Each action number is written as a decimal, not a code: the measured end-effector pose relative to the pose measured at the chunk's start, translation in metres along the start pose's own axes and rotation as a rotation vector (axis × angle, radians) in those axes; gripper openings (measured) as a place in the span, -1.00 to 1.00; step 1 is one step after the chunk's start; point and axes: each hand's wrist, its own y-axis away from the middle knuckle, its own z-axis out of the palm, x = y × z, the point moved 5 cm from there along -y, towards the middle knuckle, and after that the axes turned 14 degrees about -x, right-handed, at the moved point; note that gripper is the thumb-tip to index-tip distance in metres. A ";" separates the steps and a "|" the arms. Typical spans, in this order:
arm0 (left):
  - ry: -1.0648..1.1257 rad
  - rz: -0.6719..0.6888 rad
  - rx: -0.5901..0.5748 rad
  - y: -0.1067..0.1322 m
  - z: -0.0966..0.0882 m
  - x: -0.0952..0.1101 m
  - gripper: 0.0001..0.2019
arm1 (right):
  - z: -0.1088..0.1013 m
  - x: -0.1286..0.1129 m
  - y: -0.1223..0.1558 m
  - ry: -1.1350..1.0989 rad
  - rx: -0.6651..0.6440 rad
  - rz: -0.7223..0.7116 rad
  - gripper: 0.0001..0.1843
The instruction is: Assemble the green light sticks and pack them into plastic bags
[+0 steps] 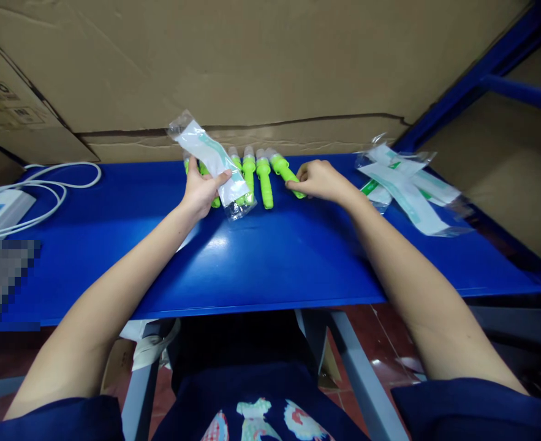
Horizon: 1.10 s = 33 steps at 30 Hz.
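Here's the left hand [201,188] at ten o'clock from mid-view, thumb and fingers clamped on a clear packet [210,151] with a white-and-teal insert, slanting across part of the row of lime-green tubes [264,184] at twelve. Over at two o'clock, the right hand [318,180] pinches the lower end of the rightmost tube [282,166], tilted, its capped end just beside its neighbour. More packets [410,193] overlap near three o'clock on the blue worktop [270,269]; a white cable [96,174] loops around nine.
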 end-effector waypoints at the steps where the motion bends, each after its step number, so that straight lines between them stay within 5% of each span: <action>1: -0.004 0.021 0.015 -0.001 -0.002 0.001 -0.12 | -0.005 0.001 0.003 -0.044 0.002 -0.015 -0.79; 9: -0.064 0.118 0.156 -0.010 -0.024 0.010 -0.10 | -0.025 -0.012 0.035 -0.306 -0.065 -0.137 -0.75; 21: 0.017 0.116 0.280 -0.016 -0.044 0.026 -0.12 | -0.002 -0.026 0.033 -0.339 -0.406 -0.356 -0.66; 27: 0.047 0.156 0.270 -0.021 -0.048 0.023 -0.16 | -0.003 -0.032 0.036 -0.238 -0.386 -0.298 -0.73; 33: 0.098 0.152 0.268 -0.023 -0.047 0.018 -0.40 | 0.000 -0.032 0.033 -0.401 -0.402 -0.397 -0.68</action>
